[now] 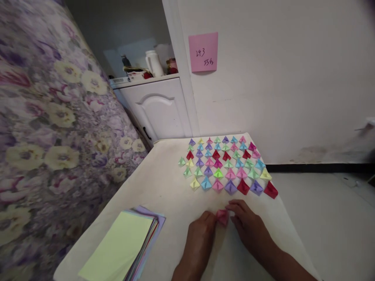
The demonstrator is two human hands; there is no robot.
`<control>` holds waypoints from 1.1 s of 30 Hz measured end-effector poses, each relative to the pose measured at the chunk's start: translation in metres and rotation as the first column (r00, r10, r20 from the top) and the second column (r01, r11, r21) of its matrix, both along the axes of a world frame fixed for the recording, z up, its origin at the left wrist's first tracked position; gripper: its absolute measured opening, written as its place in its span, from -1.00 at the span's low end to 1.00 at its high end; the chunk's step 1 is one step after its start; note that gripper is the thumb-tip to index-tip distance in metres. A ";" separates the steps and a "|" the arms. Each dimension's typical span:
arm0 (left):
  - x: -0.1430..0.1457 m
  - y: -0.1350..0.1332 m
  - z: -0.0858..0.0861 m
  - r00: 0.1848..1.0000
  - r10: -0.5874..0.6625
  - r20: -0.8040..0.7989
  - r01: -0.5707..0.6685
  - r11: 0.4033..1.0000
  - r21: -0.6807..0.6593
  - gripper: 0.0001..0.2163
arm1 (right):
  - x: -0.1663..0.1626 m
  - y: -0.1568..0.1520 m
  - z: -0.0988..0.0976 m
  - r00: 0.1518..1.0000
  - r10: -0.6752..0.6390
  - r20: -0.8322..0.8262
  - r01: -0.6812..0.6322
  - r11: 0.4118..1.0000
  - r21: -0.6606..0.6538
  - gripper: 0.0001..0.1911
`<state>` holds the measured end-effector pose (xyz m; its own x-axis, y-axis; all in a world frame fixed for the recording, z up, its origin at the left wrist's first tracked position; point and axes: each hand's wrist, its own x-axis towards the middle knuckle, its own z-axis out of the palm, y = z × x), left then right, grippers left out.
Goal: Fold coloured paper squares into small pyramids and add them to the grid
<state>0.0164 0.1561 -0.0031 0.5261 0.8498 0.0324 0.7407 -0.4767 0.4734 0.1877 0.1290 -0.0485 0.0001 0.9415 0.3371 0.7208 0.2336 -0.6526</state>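
A small pink folded paper piece [222, 217] is between my two hands, low over the near part of the cloth-covered table [164, 195]. My left hand [200, 236] is closed, with thumb and forefinger pinching the paper's left edge. At the paper's right side is my right hand [250, 226], its forefinger and thumb curled about the edge. Just beyond lie rows of folded paper pieces [230, 187] in red, pink, purple, blue, green and yellow, each with a raised middle. The underside of the pink piece is hidden.
A stack of coloured paper sheets [120, 244], pale green on top, lies at the table's left front. A floral curtain [58, 117] hangs along the left. Behind are a white cabinet [158, 113] with a white jug [154, 63], and a wall with a pink note [203, 52].
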 end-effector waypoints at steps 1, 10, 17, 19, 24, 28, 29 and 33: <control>-0.001 0.000 0.002 1.000 0.009 -0.002 -0.009 1.000 0.002 -0.80 | 0.000 0.000 -0.001 1.000 -0.016 -0.006 0.016 1.000 0.013 -0.63; -0.034 0.018 0.005 0.971 0.228 0.070 -0.234 0.968 0.095 -0.76 | 0.001 0.000 -0.007 0.998 -0.044 0.047 0.046 0.998 -0.033 -0.64; -0.059 0.049 0.004 0.858 0.513 0.016 -0.504 0.837 0.213 -0.79 | -0.003 -0.002 -0.012 0.999 -0.023 0.040 0.025 0.998 -0.050 -0.65; -0.061 0.059 0.001 0.840 0.543 0.005 -0.530 0.817 0.225 -0.80 | -0.003 -0.002 -0.015 0.999 -0.015 0.037 0.017 0.999 -0.049 -0.65; -0.060 0.081 -0.008 0.800 0.599 -0.033 -0.578 0.784 0.229 -0.83 | -0.002 -0.002 -0.016 0.999 -0.007 0.037 0.010 0.997 -0.080 -0.66; -0.057 0.092 -0.013 0.786 0.616 -0.048 -0.591 0.773 0.230 -0.83 | 0.000 -0.002 -0.017 0.999 -0.002 0.041 0.005 0.996 -0.087 -0.68; -0.056 0.094 -0.014 0.785 0.617 -0.049 -0.592 0.772 0.230 -0.83 | 0.000 -0.002 -0.018 0.999 0.000 0.042 0.003 0.997 -0.081 -0.68; -0.053 0.097 -0.017 0.792 0.609 -0.047 -0.584 0.777 0.235 -0.83 | 0.001 -0.002 -0.019 0.999 0.002 0.048 0.000 0.999 -0.050 -0.68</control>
<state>-0.0369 0.2536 -0.0206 -0.0736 0.9756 0.2069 0.9499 0.0053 0.3127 0.1888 0.1272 -0.0676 -0.0163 0.9572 0.2890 0.7515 0.2024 -0.6279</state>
